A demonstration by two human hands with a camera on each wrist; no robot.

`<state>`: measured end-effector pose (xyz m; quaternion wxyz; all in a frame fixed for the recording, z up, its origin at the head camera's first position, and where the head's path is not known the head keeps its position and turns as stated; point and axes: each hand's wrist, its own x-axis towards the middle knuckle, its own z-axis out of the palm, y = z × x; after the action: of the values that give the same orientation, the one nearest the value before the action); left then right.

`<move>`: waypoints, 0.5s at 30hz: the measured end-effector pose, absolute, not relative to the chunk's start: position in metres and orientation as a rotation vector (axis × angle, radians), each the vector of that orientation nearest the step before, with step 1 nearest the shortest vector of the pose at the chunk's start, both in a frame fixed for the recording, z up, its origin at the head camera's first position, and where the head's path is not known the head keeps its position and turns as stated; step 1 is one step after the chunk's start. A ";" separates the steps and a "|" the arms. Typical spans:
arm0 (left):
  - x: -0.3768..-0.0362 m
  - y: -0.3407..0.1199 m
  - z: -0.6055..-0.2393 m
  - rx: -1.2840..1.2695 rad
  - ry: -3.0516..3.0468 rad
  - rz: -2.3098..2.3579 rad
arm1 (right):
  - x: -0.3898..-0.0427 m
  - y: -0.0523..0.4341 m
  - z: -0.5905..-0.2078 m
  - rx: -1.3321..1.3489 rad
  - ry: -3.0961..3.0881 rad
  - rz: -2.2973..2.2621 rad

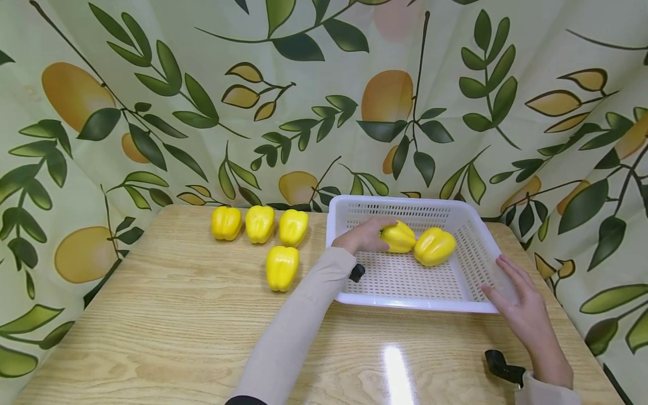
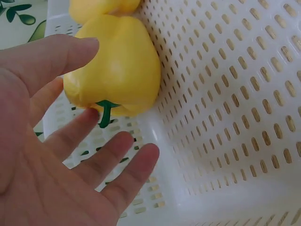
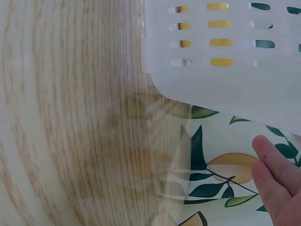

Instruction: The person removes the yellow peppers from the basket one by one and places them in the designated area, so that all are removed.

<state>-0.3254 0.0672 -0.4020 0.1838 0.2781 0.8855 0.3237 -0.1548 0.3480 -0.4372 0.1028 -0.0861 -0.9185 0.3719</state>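
Inside the white plastic basket [image 1: 410,304] are two yellow bell peppers. My left hand [image 1: 367,235] reaches over the basket's left side to the nearer-left bell pepper [image 1: 399,237]. In the left wrist view its fingers are spread around the stem end of that bell pepper [image 2: 120,61], with the thumb above it. The other bell pepper [image 1: 435,247] lies just to the right. My right hand [image 1: 521,298] is at the basket's right rim, thumb on the inner side. Two straight fingers [image 3: 277,176] show outside the basket wall [image 3: 211,82] in the right wrist view.
Left of the basket, a row of three yellow bell peppers [image 1: 260,224] stands near the back edge of the wooden table [image 1: 167,315], and one more bell pepper [image 1: 282,268] sits in front of them. A leaf-and-fruit patterned curtain [image 1: 314,62] hangs behind the table and along both sides.
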 end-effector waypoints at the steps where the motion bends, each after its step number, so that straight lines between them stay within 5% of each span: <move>1: -0.325 0.067 -0.402 0.778 2.499 0.907 | -0.155 0.348 -0.437 -0.252 -2.710 1.098; 15: -0.327 0.068 -0.404 0.741 2.631 0.830 | -0.155 0.347 -0.437 -0.255 -2.713 1.101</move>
<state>-0.3270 0.0681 -0.4041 0.1418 0.2567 0.9117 0.2876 -0.1548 0.3474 -0.4369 0.1011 -0.0861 -0.9185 0.3726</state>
